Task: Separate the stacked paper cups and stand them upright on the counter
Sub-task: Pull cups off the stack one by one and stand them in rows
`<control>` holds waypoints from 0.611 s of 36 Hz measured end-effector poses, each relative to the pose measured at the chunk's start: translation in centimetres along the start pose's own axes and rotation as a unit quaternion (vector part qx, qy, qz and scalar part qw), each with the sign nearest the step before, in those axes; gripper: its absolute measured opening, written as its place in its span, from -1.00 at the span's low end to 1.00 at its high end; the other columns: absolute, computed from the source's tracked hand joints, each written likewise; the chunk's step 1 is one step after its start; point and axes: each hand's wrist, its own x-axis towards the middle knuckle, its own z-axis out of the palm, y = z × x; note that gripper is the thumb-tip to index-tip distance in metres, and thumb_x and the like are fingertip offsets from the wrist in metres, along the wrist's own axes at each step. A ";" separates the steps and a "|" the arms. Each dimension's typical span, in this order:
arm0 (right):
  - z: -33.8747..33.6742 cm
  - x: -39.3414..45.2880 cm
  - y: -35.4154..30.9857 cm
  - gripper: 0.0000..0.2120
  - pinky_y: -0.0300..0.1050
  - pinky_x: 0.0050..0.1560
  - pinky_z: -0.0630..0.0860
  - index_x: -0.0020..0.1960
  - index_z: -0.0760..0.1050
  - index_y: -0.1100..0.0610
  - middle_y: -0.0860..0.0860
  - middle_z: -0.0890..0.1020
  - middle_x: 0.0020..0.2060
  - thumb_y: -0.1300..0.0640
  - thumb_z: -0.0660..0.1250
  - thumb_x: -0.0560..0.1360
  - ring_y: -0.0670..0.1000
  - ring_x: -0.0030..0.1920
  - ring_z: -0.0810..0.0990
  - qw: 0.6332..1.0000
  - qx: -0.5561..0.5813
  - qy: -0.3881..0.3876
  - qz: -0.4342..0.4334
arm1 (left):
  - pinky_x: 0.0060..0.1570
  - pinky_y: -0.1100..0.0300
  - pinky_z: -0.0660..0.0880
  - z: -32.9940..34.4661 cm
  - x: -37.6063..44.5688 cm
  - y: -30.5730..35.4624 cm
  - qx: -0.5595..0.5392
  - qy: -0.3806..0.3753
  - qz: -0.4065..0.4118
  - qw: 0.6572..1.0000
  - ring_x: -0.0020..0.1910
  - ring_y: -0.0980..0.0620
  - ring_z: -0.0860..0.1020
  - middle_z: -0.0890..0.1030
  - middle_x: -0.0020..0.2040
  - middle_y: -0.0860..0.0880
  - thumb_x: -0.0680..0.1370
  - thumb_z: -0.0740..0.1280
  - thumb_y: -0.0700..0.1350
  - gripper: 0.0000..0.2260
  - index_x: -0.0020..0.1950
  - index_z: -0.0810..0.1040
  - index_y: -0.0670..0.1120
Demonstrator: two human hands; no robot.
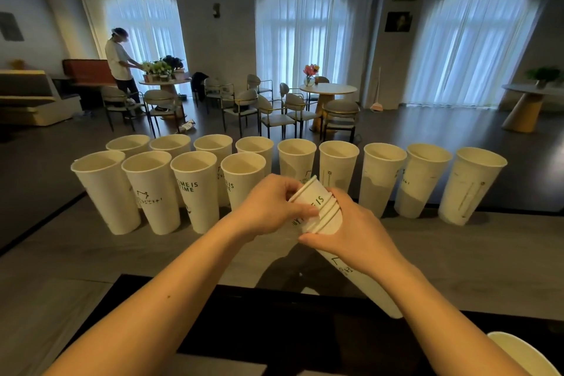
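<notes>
A stack of white paper cups (pixel 351 265) with dark lettering lies tilted over the counter (pixel 473 259), rims up and to the left, base down to the right. My right hand (pixel 357 235) wraps around the stack just below the rims. My left hand (pixel 271 204) pinches the innermost cup (pixel 314 195), which sticks out a little from the stack. Several separate cups (pixel 195 189) stand upright in two rows along the counter's far edge, from left to right.
Another cup rim (pixel 518 354) shows at the bottom right corner. A dark lower surface (pixel 274 323) lies below my arms. Beyond the counter is a café room with chairs, round tables (pixel 328 89) and a person (pixel 120 61) at the far left.
</notes>
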 end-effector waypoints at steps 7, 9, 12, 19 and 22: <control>-2.3 -0.1 1.4 -0.09 0.06 0.07 0.60 0.45 0.22 -0.12 -0.06 0.53 0.23 -0.43 0.49 0.25 0.03 0.17 0.53 0.987 -0.125 -0.036 0.099 | -0.25 0.34 0.46 -2.7 1.1 2.2 0.160 0.205 0.097 0.961 -0.10 0.11 0.57 0.60 -0.04 0.05 0.54 0.40 -0.07 -0.85 0.08 0.55 -0.05; -2.8 -0.2 1.7 -0.03 0.05 0.11 0.56 0.52 0.17 -0.08 0.00 0.50 0.33 -0.42 0.49 0.29 0.09 0.27 0.50 0.980 -0.140 -0.049 0.132 | -0.27 0.24 0.41 -2.1 1.9 2.4 0.238 0.190 0.108 0.946 -0.11 0.03 0.54 0.55 -0.08 0.01 0.55 0.37 -0.09 -0.90 -0.02 0.47 -0.04; -2.9 -0.4 2.0 0.03 0.08 0.19 0.55 0.57 0.11 -0.06 0.02 0.46 0.41 -0.43 0.47 0.30 0.12 0.34 0.47 0.979 -0.137 -0.047 0.143 | -0.15 0.09 0.52 -0.4 3.2 1.4 0.342 0.127 0.102 0.926 -0.02 -0.06 0.57 0.57 0.00 -0.06 0.56 0.35 -0.11 -0.90 0.04 0.48 -0.04; -2.8 -0.5 2.2 0.00 0.03 0.18 0.52 0.56 0.14 -0.10 -0.05 0.46 0.39 -0.43 0.48 0.29 0.05 0.34 0.46 0.990 -0.076 -0.021 0.118 | -0.05 0.06 0.56 1.4 5.1 -1.6 0.472 0.102 0.121 0.868 0.06 -0.08 0.60 0.62 0.11 -0.11 0.56 0.35 -0.07 -0.69 0.29 0.46 -0.08; -2.7 -0.5 2.1 0.02 0.05 0.23 0.49 0.59 0.11 -0.10 -0.07 0.44 0.43 -0.40 0.50 0.30 0.04 0.39 0.42 0.993 -0.047 -0.004 0.106 | -0.05 0.08 0.55 1.6 5.6 -2.0 0.467 0.109 0.122 0.869 0.07 -0.07 0.59 0.62 0.12 -0.11 0.56 0.35 -0.07 -0.68 0.29 0.45 -0.07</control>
